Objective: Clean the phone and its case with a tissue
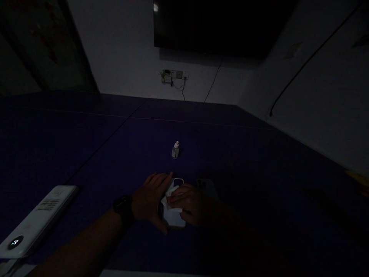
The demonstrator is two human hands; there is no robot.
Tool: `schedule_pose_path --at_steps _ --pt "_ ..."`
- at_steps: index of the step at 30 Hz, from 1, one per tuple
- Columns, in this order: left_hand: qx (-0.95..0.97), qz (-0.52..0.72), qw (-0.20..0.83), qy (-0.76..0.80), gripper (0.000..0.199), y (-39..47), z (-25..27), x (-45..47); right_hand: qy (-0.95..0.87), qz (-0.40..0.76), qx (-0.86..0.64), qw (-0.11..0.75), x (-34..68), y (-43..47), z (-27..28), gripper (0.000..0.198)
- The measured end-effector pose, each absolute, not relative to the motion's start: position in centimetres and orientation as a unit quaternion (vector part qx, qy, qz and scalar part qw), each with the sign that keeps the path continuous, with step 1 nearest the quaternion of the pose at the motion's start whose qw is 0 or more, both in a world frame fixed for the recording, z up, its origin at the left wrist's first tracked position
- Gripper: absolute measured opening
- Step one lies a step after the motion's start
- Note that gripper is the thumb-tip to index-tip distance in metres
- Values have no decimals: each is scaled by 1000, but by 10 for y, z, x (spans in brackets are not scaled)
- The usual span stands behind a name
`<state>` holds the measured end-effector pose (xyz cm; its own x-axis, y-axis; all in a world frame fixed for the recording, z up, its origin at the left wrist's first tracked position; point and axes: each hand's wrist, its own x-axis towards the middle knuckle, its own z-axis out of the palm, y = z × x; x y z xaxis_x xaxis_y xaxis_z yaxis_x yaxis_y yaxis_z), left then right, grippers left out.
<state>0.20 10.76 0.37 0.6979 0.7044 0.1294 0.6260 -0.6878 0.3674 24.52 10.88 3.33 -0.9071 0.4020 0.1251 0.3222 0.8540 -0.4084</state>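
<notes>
Dim light covers the pale wall [123, 54], the wide black television screen [219, 27] and the dark purple-blue tabletop [129, 150] that I see through the head camera. Near the tabletop's front edge lies a pale, flat, rounded rectangular phone-shaped piece [174, 221] with a dark camera area towards the far edge. I have the left hand [151, 196] spread wide along its left side, fingers open and gripping nothing, a black watch [123, 207] on the wrist. On its face, the right hand's [191, 202] curled fingers close over a crumpled white cloth [170, 206]. Just right lies a grey phone [210, 187], partly hidden; farther from the front edge stands a small white-capped bottle [175, 151]. Leftward sits a thick white power bank [40, 219] with a lit display.
</notes>
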Motion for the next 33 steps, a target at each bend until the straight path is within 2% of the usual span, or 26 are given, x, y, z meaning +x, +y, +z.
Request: schedule_pose_path --at_steps 5,11,17,22,26,33 --pt "909 138 148 365 161 108 4 3 -952 170 -230 109 249 112 33 45" --pt "910 136 145 363 160 107 4 2 -964 174 -178 90 243 109 34 48" --pt "912 138 133 364 162 108 0 2 -959 161 -213 100 252 116 34 46" --pt "912 136 130 365 162 108 0 2 -969 163 -168 81 245 113 37 48" --pt "912 130 134 364 163 108 1 1 -962 165 -192 97 252 115 32 41" --pt "913 146 127 360 162 109 0 1 -969 158 -165 93 244 110 30 45"
